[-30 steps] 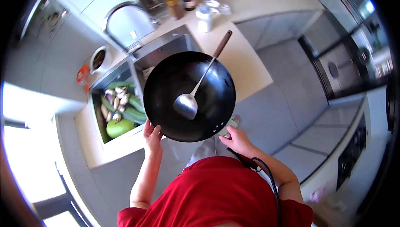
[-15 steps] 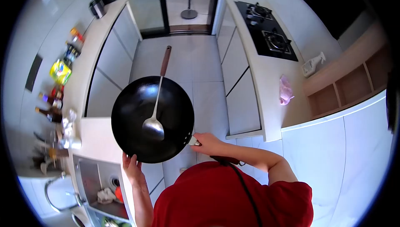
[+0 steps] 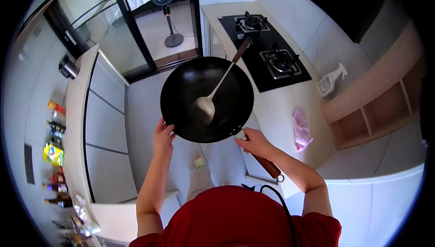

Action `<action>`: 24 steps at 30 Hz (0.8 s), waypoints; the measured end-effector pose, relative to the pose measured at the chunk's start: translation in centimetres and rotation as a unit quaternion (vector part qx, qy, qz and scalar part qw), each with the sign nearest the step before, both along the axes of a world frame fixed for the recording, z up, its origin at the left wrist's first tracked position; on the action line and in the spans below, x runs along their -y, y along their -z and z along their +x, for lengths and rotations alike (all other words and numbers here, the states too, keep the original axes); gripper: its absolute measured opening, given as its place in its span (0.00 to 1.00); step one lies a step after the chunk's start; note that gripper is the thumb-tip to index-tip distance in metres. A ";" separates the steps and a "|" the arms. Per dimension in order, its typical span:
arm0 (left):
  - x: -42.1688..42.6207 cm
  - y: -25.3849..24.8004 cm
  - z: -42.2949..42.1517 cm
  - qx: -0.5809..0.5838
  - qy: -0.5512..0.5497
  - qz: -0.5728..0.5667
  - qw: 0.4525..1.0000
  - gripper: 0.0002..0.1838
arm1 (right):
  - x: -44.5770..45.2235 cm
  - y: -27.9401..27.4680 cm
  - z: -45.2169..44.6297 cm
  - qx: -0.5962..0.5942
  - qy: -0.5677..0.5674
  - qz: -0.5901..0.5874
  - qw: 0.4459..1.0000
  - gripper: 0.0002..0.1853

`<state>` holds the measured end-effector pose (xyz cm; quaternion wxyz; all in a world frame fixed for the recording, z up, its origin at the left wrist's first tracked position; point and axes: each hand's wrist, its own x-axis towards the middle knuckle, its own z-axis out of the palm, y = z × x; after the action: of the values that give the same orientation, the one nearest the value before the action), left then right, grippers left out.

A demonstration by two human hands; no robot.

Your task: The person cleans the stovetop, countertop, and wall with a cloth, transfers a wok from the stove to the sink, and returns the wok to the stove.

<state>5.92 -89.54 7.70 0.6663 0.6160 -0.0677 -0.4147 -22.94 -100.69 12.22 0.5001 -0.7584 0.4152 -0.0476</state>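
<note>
A large black wok [image 3: 186, 93] hangs in the air in front of me, over the floor and beside the stove counter. My left hand [image 3: 164, 137] grips its near left rim, thumb on top. At the near right, my right hand [image 3: 254, 142] is closed round the metal root of the wok's handle; the brown wooden part [image 3: 268, 166] sticks out below it. A metal spatula [image 3: 205, 109] lies in the wok, its brown grip leaning over the far right rim.
On the right counter are a two-burner gas stove [image 3: 272, 59], a spray bottle [image 3: 330, 81] and a pink cloth [image 3: 301, 130]. The left counter [image 3: 81, 88] holds bottles and a kettle [image 3: 68, 67]. A fan [image 3: 173, 40] stands past the doorway.
The view has turned from the sink toward the stove. The wok, still in both my hands, is now near the stove counter, with the spatula's grip leaning right.
</note>
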 end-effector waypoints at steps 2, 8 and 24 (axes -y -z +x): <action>6.2 -0.5 2.0 -0.006 0.046 -0.034 0.998 0.30 | 3.7 -0.3 1.0 -0.001 0.041 0.007 0.999 0.17; 23.8 -2.2 8.0 0.000 0.171 -0.049 0.984 0.31 | 13.5 -1.0 5.8 0.038 0.159 0.043 0.986 0.15; 66.3 -2.2 15.2 0.015 0.342 -0.037 0.939 0.30 | 43.1 1.3 14.6 0.122 0.346 0.045 0.929 0.13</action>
<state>21.08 -155.85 9.92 0.5051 0.5369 -0.2998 -0.6056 -8.33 -143.82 10.88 0.5331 -0.5326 0.5896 -0.2908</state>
